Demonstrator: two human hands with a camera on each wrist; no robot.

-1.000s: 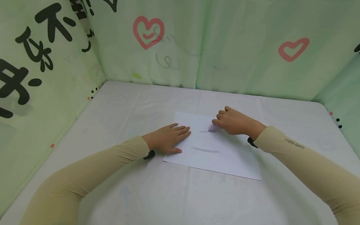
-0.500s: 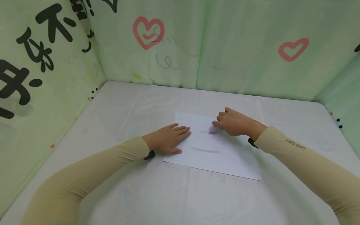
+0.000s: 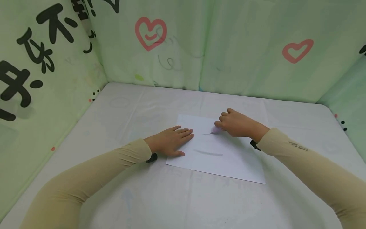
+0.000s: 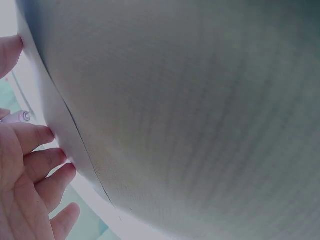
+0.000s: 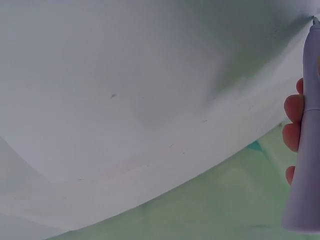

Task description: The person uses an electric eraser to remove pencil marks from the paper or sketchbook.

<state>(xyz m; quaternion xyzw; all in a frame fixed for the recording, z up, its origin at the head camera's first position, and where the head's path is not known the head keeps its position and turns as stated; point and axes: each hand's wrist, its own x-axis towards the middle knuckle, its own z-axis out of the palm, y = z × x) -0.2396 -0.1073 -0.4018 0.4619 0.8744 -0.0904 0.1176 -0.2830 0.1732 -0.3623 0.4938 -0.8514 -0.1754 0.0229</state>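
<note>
A white sheet of paper (image 3: pixel 234 168) lies on the table with a longer grey stroke (image 3: pixel 208 153) and a short grey stroke (image 3: pixel 206 134) on it. My left hand (image 3: pixel 170 141) rests flat on the sheet's left side, fingers spread. In the left wrist view, the fingers of that left hand (image 4: pixel 30 170) show by the paper's edge. My right hand (image 3: pixel 237 123) grips a thick, light purple pen (image 3: pixel 216 130) over the upper part of the sheet. The right wrist view shows the pen (image 5: pixel 307 150) with its narrow tip at the paper and a flared rear end.
A pale cloth covers the table (image 3: pixel 160 197). Green curtains (image 3: pixel 243 47) with red hearts and black characters hang behind it and at both sides. Each wrist wears a dark band, such as the right wristband (image 3: pixel 254 145).
The right hand and pen dip slightly toward me, then shift back up and a little left, with the tip near the short stroke's right end. The left hand stays put.
</note>
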